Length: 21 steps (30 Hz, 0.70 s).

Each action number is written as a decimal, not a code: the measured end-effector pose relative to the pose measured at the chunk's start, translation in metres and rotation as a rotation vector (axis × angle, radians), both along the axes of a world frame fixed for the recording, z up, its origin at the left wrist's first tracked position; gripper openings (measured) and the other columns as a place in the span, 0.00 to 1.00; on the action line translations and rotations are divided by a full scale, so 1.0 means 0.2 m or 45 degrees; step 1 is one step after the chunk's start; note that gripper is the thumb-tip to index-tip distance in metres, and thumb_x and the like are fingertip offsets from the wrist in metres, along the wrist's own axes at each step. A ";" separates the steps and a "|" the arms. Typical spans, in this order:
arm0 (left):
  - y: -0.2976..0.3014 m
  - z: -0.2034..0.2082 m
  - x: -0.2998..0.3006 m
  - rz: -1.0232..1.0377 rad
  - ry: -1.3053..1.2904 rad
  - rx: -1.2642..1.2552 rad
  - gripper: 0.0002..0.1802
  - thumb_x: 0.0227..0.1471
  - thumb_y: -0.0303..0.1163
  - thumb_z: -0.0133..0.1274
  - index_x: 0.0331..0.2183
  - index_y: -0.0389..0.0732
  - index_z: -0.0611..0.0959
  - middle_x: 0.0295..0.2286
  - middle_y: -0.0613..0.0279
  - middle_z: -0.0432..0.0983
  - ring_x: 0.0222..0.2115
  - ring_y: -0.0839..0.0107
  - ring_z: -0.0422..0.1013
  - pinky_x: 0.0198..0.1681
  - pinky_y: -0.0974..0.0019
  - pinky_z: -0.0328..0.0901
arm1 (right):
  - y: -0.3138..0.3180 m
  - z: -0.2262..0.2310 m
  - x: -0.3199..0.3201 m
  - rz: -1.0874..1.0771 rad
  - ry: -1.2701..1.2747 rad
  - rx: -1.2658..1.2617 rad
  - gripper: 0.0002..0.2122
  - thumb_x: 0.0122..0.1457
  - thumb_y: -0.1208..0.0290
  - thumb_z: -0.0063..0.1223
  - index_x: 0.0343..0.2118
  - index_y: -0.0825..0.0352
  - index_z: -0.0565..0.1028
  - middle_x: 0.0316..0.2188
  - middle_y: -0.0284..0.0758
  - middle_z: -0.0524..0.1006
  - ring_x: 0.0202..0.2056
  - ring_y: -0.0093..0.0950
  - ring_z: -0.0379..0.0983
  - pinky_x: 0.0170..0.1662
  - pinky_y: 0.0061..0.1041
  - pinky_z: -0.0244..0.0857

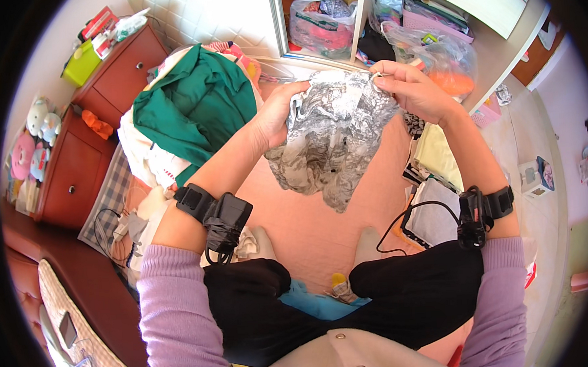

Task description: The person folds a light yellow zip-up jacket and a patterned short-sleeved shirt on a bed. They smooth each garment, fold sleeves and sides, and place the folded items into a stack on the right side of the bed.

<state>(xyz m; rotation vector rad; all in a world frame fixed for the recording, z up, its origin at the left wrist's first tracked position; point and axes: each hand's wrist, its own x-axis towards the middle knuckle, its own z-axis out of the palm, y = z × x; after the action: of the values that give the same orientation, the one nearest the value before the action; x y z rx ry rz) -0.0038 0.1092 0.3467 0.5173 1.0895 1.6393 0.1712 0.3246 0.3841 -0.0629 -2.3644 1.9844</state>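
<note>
Garment point(335, 145): thin grey-and-white patterned cloth, spread between both grips, its lower part hanging in loose folds nearer the person than the grips.
Left grip point(282, 113): closed on the garment's upper left edge, thumb lying along the cloth.
Right grip point(416, 91): thumb and fingers pinching the garment's upper right corner.
Pink sheet point(303, 232): spread out below both grips and the garment.
Green cloth point(202, 105): heaped just left of the left grip, on top of white fabric point(137, 148).
Yellow folded cloth point(439, 152): below the right grip, toward the person.
Pale folded cloth point(431, 207): beyond the yellow one from the right grip, nearer the person.
Clear bag point(323, 28): full of fabric, in a cupboard past the grips.
Orange-filled bag point(452, 78): just right of the right grip.
Red-brown drawers point(116, 93): well left of the left grip.
Black devices point(227, 218): one strapped to each forearm, behind its grip.
</note>
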 end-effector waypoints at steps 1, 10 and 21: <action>0.00 0.00 0.00 -0.026 -0.020 0.011 0.21 0.58 0.38 0.48 0.47 0.33 0.76 0.40 0.55 0.79 0.39 0.65 0.77 0.46 0.60 0.71 | 0.00 0.00 0.00 0.012 0.045 -0.047 0.13 0.65 0.61 0.49 0.46 0.62 0.74 0.39 0.22 0.74 0.41 0.14 0.69 0.48 0.19 0.63; 0.07 -0.13 -0.02 0.455 0.828 0.094 0.10 0.55 0.32 0.58 0.37 0.36 0.83 0.29 0.68 0.78 0.27 0.81 0.69 0.33 0.73 0.65 | -0.08 0.07 0.02 0.024 0.087 -0.279 0.13 0.66 0.65 0.47 0.48 0.67 0.72 0.40 0.25 0.76 0.41 0.15 0.71 0.48 0.19 0.65; 0.09 -0.06 0.18 0.157 1.193 0.248 0.12 0.54 0.30 0.60 0.40 0.37 0.80 0.36 0.67 0.78 0.38 0.79 0.72 0.41 0.72 0.67 | -0.09 0.06 0.02 -0.027 0.087 -0.279 0.09 0.67 0.65 0.45 0.44 0.63 0.70 0.36 0.23 0.73 0.39 0.10 0.70 0.42 0.14 0.67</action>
<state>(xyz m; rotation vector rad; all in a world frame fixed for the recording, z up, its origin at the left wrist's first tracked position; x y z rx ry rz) 0.0319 0.1275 0.3355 1.4612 1.6465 1.6313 0.1746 0.3062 0.3966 -0.0288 -2.0887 2.1896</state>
